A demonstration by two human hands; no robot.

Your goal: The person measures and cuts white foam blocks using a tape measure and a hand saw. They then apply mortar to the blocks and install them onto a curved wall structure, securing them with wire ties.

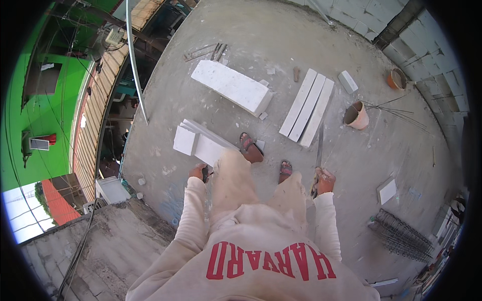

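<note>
My left hand (pixel 198 171) is beside my left knee, its fingers closed round a small dark object (pixel 205 173) whose kind I cannot make out. By my right knee, my right hand (pixel 326 180) grips what looks like a handsaw; its long narrow grey blade (pixel 320 145) points away from me, seen nearly edge-on. White lightweight blocks (pixel 213 148) lie just ahead of my left hand. A larger white block (pixel 231 86) rests farther off. Three long white block strips (pixel 307 108) lie side by side beyond my right hand.
An orange bucket (pixel 356 115) stands right of the strips, near thin rods (pixel 396 111). Another bucket (pixel 396 79) is by the grey block wall (pixel 427 45). A white slab piece (pixel 387 191) and wire-mesh cages (pixel 401 233) lie at right. The floor's left edge drops toward neighbouring roofs (pixel 103 110).
</note>
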